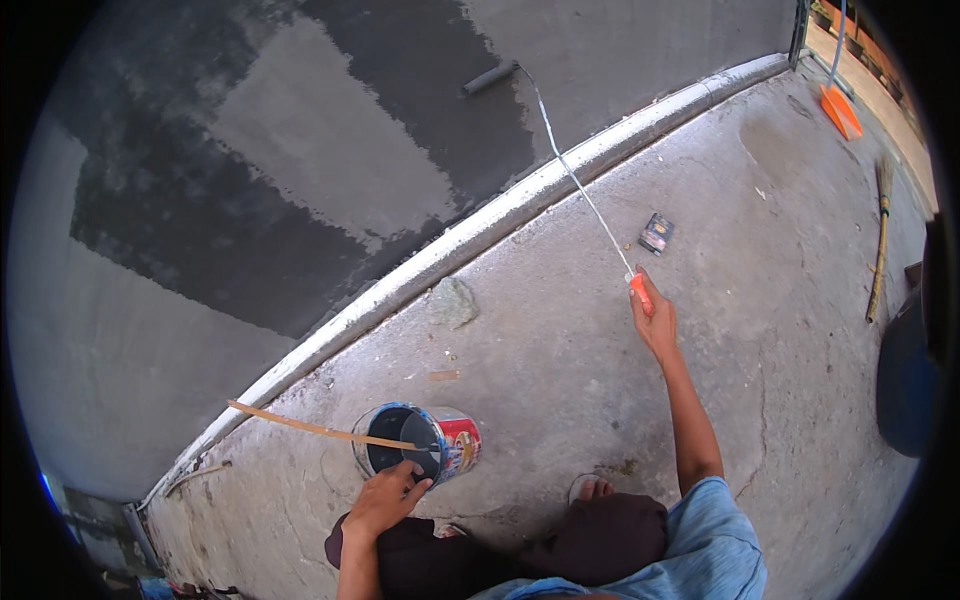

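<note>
I look down through the head camera on a person working beside a grey wall [390, 140] with darker painted patches. The right hand [656, 318] is closed around the orange handle [642, 292] of a paint roller. From that fist the roller's thin metal rod [590, 200] runs forward and to the left, crossing above a white-topped ledge [600, 153] at the wall's foot. At its far end, the grey roller sleeve [489, 79] sits at the wall; I cannot confirm that it touches. The sleeve's long axis lies crosswise, its right end higher, near the right edge of a dark strip.

The right hand is much the nearer to the roller. The left hand [388, 498] is well apart from it, low and left, its fingers gripping the near rim of a paint bucket [462, 442]. A wooden stick [310, 424] lies across the bucket's mouth, its far end jutting left toward the ledge.

On the concrete floor [590, 370], a small dark box [656, 233] lies just beyond the right hand, and a pale lump [453, 303] rests between bucket and ledge.
</note>
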Demonstrator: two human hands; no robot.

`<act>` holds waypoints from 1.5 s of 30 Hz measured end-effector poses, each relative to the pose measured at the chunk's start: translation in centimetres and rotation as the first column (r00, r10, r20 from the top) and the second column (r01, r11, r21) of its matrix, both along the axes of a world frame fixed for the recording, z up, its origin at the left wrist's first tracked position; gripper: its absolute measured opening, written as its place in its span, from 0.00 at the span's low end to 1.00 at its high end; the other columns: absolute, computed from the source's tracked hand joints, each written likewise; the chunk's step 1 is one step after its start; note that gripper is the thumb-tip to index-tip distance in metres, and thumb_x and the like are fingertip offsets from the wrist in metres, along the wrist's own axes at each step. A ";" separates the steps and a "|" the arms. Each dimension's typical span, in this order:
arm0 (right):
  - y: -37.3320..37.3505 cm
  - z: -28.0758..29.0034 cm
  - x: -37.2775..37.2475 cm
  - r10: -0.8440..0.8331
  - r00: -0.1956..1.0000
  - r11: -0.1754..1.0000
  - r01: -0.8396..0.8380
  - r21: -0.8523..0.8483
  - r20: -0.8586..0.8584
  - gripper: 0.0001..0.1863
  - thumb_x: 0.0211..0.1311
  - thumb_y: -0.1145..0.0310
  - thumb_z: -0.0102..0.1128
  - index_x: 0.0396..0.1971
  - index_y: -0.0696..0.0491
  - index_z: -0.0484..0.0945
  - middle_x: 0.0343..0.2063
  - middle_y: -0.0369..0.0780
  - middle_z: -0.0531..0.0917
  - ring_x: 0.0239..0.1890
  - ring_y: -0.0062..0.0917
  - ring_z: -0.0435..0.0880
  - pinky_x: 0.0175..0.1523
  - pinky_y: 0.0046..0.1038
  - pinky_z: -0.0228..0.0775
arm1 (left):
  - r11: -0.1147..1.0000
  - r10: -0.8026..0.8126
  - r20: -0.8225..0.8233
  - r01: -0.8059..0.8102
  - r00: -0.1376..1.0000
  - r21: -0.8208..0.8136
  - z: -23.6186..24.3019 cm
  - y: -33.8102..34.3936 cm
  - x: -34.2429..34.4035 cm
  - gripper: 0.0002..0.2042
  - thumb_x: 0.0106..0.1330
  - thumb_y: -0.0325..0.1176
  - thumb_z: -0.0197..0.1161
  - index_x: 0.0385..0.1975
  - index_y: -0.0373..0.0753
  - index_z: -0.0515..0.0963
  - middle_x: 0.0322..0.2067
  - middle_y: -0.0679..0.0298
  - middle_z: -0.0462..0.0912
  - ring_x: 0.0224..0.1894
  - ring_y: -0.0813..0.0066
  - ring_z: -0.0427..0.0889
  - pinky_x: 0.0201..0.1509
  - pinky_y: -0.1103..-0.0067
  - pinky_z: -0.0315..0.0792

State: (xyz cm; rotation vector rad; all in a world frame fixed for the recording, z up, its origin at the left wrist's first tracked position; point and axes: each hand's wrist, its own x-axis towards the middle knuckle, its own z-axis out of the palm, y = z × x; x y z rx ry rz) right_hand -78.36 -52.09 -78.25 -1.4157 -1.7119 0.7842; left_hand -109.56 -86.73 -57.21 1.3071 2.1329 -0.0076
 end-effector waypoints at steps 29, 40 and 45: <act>-9.0 25.6 11.6 0.509 0.736 0.823 -0.567 -0.004 0.447 0.23 0.52 0.73 0.70 0.51 0.55 0.82 0.25 0.44 0.83 0.24 0.24 0.78 0.34 0.24 0.70 | 0.517 0.472 0.104 -0.371 0.875 0.771 4.5 -7.8 -8.2 0.11 0.69 0.31 0.61 0.28 0.33 0.69 0.21 0.62 0.75 0.26 0.77 0.78 0.33 0.76 0.71; -15.4 36.7 -2.1 0.396 0.260 0.545 -0.839 0.002 0.881 0.22 0.44 0.66 0.75 0.44 0.47 0.86 0.16 0.39 0.76 0.18 0.32 0.74 0.26 0.35 0.63 | 0.602 0.582 0.577 -0.781 0.573 0.167 -13.7 -10.9 -17.0 0.35 0.65 0.61 0.60 0.55 0.32 0.72 0.47 0.56 0.79 0.49 0.70 0.79 0.50 0.75 0.74; -17.7 39.1 -9.3 0.308 0.100 0.397 -0.917 -0.033 0.946 0.19 0.46 0.65 0.74 0.42 0.46 0.87 0.16 0.38 0.77 0.20 0.31 0.77 0.28 0.34 0.65 | 0.649 0.498 0.704 -0.756 0.506 0.083 -13.8 -8.4 -17.8 0.38 0.65 0.62 0.59 0.60 0.30 0.70 0.49 0.54 0.78 0.49 0.68 0.79 0.53 0.73 0.74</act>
